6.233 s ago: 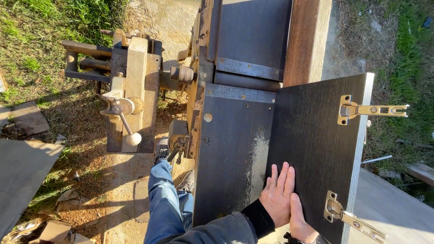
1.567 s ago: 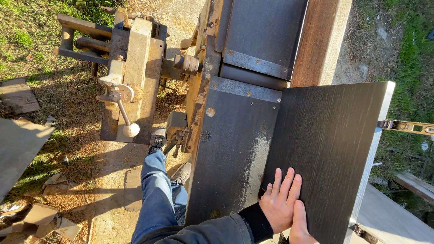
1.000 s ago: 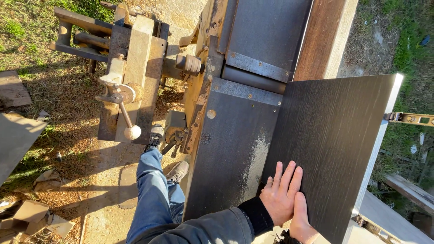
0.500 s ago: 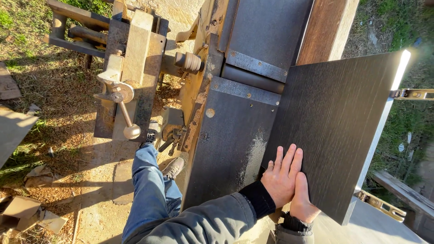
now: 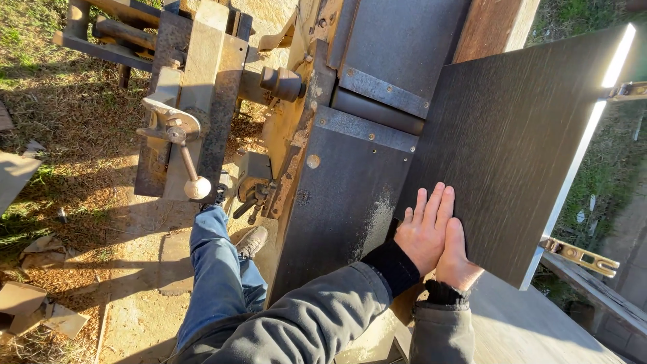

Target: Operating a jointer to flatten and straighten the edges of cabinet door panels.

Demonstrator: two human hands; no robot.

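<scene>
Head view: we look down on a person standing at an old grey steel woodworking machine table [image 5: 350, 195] set outdoors on sandy ground and grass.
Panel: a dark, wood-grained rectangular cabinet door panel [image 5: 519, 141] lies flat on the machine table, its near corner under the hands, its far side overhanging to the right; the right edge shows a pale strip in sunlight.
Hinges: two brass-coloured metal hinges stick out from the panel's right edge, one near the top corner [image 5: 627, 89], one near the lower corner [image 5: 579, 255].
Left hand: we record the left hand [image 5: 426, 229] lying palm down on the panel's near corner, fingers stretched out and close together, clasping nothing.
Right hand: the right hand [image 5: 457, 259] sits just beside and partly under the left, at the panel's near edge; its fingers are hidden, so we cannot tell whether they curl around the edge.
Sleeves: both arms wear grey jacket sleeves [image 5: 317, 323] with black cuffs.
Fence: a reddish-brown upright wooden board [image 5: 492, 30] runs along the machine beyond the panel.
Lever: a metal lever with a round pale knob [image 5: 197, 187] hangs on the machine's left side, well apart from the hands.
Legs: blue jeans [image 5: 219, 269] and a tan shoe [image 5: 251, 241] show below.
</scene>
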